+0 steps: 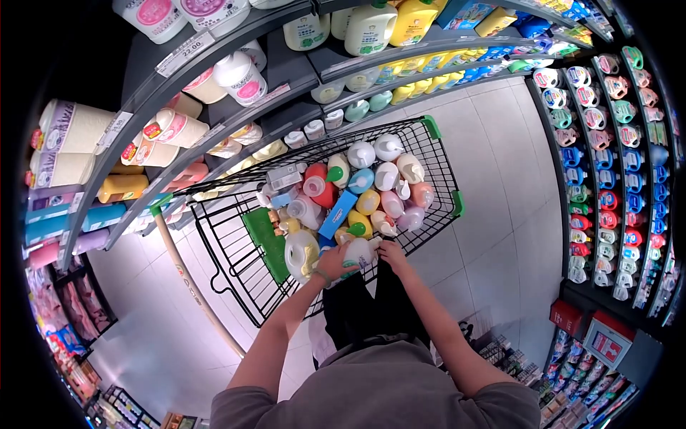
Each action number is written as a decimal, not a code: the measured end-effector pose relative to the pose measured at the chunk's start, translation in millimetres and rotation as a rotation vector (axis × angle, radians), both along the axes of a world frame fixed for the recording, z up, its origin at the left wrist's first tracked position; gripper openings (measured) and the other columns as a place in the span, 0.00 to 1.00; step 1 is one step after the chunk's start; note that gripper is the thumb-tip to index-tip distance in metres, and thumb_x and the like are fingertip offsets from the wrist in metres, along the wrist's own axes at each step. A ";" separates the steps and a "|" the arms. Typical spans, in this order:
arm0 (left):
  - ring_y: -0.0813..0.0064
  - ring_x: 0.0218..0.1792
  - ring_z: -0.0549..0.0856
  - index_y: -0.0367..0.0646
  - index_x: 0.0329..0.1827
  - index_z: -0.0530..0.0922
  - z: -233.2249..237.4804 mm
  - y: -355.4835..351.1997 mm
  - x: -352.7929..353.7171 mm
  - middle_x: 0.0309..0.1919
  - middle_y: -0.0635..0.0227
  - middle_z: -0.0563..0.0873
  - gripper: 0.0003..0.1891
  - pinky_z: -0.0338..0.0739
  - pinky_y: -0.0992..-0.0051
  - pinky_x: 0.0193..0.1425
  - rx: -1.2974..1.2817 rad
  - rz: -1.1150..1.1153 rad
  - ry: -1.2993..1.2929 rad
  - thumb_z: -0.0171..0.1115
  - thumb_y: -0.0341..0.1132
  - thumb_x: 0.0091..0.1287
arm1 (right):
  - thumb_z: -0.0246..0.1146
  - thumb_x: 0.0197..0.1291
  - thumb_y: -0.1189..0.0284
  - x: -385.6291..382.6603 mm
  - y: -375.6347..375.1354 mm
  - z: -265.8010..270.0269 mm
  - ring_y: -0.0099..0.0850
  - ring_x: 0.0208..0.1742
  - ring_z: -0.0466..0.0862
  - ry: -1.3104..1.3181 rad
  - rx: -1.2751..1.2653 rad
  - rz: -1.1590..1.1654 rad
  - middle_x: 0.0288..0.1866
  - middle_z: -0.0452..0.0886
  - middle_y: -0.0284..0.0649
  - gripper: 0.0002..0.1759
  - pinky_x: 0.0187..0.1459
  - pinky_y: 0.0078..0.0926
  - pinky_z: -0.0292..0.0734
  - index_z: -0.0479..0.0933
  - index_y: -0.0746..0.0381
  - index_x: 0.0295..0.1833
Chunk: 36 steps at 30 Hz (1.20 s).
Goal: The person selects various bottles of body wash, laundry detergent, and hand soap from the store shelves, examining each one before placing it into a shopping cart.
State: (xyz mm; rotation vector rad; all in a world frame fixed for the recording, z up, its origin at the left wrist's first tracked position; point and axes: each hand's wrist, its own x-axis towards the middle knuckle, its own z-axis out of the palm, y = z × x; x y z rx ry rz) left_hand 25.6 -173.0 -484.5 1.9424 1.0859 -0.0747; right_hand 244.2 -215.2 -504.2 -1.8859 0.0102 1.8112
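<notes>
My left hand (pixel 332 263) is wrapped around a white bottle (pixel 359 252) at the near side of a black wire shopping cart (pixel 457 193). My right hand (pixel 391 253) is closed beside the bottle's right end; what its fingers hold is hidden. Inside the cart lie many bottles, most of them with their tops up. Among these are a red bottle (pixel 319 191), a yellow bottle (pixel 368 202) and a large white jug (pixel 301 255) left of my left hand. A long blue box (pixel 338 214) leans between the bottles.
Shelves of bottles and jugs (pixel 371 30) run along the far side and left. On the right stands a rack of colourful detergent bottles (pixel 604 168). The cart's handle bar (pixel 193 279) is at the left, and pale floor tiles (pixel 493 129) surround the cart.
</notes>
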 end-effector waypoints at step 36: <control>0.65 0.35 0.79 0.47 0.30 0.75 23.7 -116.2 75.9 0.33 0.69 0.76 0.10 0.74 0.64 0.35 0.451 0.454 0.460 0.65 0.41 0.51 | 0.48 0.63 0.58 181.1 36.1 38.2 0.36 0.46 0.78 -0.452 1.192 1.658 0.47 0.79 0.36 0.17 0.44 0.38 0.71 0.73 0.45 0.54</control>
